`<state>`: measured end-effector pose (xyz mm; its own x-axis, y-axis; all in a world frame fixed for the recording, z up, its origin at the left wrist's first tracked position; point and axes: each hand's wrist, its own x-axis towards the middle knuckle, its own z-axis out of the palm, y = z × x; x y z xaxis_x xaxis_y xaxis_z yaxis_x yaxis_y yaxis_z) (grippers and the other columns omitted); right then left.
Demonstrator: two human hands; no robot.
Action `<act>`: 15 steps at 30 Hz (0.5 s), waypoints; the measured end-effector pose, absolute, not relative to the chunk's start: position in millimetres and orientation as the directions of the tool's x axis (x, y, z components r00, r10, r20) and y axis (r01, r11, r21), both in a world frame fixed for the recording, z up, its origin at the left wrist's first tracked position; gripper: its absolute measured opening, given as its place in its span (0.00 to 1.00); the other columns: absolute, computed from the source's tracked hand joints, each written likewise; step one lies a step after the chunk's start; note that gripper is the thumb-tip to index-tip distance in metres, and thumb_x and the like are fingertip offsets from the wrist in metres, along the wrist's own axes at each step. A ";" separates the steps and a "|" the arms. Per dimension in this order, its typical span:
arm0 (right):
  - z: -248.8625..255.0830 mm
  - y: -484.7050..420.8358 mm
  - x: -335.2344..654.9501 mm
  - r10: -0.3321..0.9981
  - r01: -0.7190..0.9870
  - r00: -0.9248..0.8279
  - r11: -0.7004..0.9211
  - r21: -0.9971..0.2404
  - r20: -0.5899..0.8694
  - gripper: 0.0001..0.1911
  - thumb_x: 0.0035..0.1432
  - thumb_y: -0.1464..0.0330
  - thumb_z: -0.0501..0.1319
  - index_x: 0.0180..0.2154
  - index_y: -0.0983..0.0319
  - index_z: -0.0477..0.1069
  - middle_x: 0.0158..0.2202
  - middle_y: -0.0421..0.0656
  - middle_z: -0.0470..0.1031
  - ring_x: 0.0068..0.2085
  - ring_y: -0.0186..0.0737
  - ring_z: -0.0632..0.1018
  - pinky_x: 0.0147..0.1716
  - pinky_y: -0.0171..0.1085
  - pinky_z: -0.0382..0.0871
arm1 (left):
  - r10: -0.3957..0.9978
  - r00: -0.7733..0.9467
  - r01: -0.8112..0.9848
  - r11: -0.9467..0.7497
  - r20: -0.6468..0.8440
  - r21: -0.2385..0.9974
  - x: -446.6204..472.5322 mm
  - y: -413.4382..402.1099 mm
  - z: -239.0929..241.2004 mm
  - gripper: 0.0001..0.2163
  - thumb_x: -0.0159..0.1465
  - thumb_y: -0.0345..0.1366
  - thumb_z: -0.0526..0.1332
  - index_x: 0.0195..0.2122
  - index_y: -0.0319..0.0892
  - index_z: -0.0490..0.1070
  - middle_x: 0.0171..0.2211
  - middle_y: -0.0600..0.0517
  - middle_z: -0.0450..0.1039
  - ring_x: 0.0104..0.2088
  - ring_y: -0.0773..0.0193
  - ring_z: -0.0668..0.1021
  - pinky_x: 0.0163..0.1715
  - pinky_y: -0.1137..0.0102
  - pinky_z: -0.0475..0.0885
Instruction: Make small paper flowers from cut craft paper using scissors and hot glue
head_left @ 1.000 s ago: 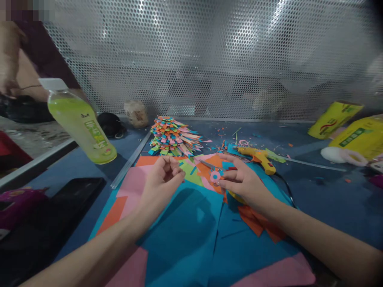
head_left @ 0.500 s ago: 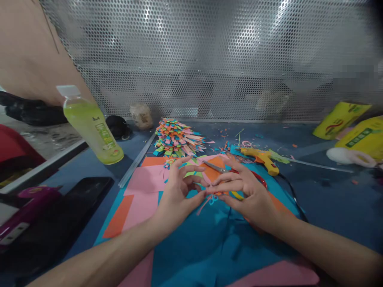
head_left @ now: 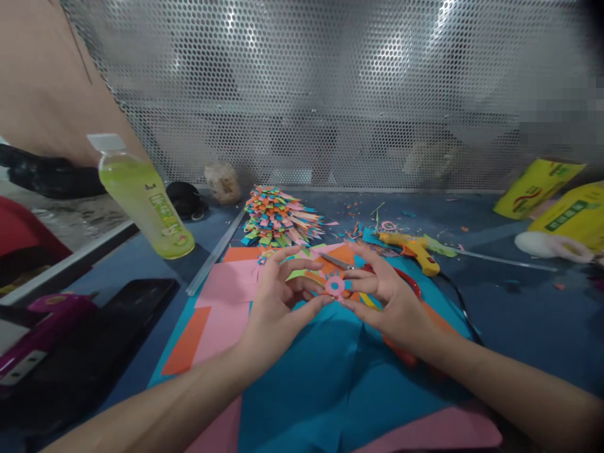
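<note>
Between my two hands is a small paper flower [head_left: 335,287], a pink ring with a blue centre and blue and orange bits around it. My left hand [head_left: 285,292] pinches it from the left between thumb and fingers. From the right, the fingertips of my right hand [head_left: 389,299] close on its other edge. Below lies a blue paper sheet [head_left: 302,377]. Just beyond my hands are scissors [head_left: 336,260] with red handles, partly hidden by my right hand. A fringed multicoloured paper cone [head_left: 278,217] stands farther back, with a smaller paper flower [head_left: 265,255] at its foot.
A yellow glue gun [head_left: 415,248] with a black cord lies to the right. At left are a drink bottle [head_left: 146,195], a clear strip [head_left: 217,255], a black phone-like slab [head_left: 117,340] and a purple tool [head_left: 47,336]. Yellow packs [head_left: 538,189] stand at far right, before a perforated metal panel [head_left: 311,82].
The small paper piece has been turned upward, so its pink ring and blue centre now face me. Both hands stay in nearly the same place, with the fingers slightly shifted.
</note>
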<state>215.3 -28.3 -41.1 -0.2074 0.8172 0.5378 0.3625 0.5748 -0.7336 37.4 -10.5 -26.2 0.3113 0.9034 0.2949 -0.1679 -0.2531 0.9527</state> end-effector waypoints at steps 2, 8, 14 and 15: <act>-38.7 -29.5 216.2 0.839 0.363 -0.223 0.545 -0.756 0.497 0.06 0.52 0.72 0.59 0.33 0.58 0.72 0.59 0.43 0.59 0.49 0.41 0.73 0.48 0.43 0.70 | 0.888 0.319 -0.167 -0.292 0.332 0.942 37.2 -9.5 -26.6 0.26 0.51 0.26 0.65 0.47 0.48 0.53 0.42 0.53 0.66 0.30 0.71 0.76 0.31 0.73 0.70; -30.9 -31.2 216.3 0.913 0.164 -0.200 0.388 -0.907 0.355 0.27 0.52 0.75 0.55 0.53 0.53 0.57 0.43 0.42 0.75 0.40 0.37 0.78 0.39 0.39 0.74 | 0.880 0.324 -0.125 -0.324 0.348 0.938 36.4 -8.6 -28.3 0.32 0.52 0.26 0.65 0.51 0.49 0.48 0.45 0.50 0.67 0.31 0.70 0.77 0.30 0.72 0.71; -28.4 -27.6 216.8 0.937 0.082 -0.192 0.311 -0.947 0.291 0.22 0.51 0.74 0.55 0.50 0.56 0.59 0.42 0.44 0.76 0.42 0.40 0.77 0.34 0.38 0.74 | 0.870 0.331 -0.116 -0.346 0.365 0.931 37.7 -10.1 -27.7 0.35 0.51 0.24 0.65 0.54 0.53 0.46 0.46 0.50 0.68 0.29 0.70 0.78 0.29 0.73 0.70; -28.0 -26.8 217.0 0.944 0.045 -0.177 0.289 -0.956 0.277 0.22 0.51 0.73 0.56 0.50 0.57 0.58 0.40 0.44 0.77 0.41 0.40 0.77 0.35 0.38 0.73 | 0.873 0.323 -0.113 -0.348 0.366 0.930 37.7 -9.7 -27.9 0.36 0.51 0.24 0.65 0.55 0.53 0.46 0.46 0.50 0.69 0.29 0.69 0.78 0.28 0.72 0.71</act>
<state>217.0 -26.8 -28.0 -0.1770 0.9444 0.2772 0.0452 0.2891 -0.9562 37.7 -9.7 -27.9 0.3230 0.8727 0.3661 -0.1134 -0.3483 0.9305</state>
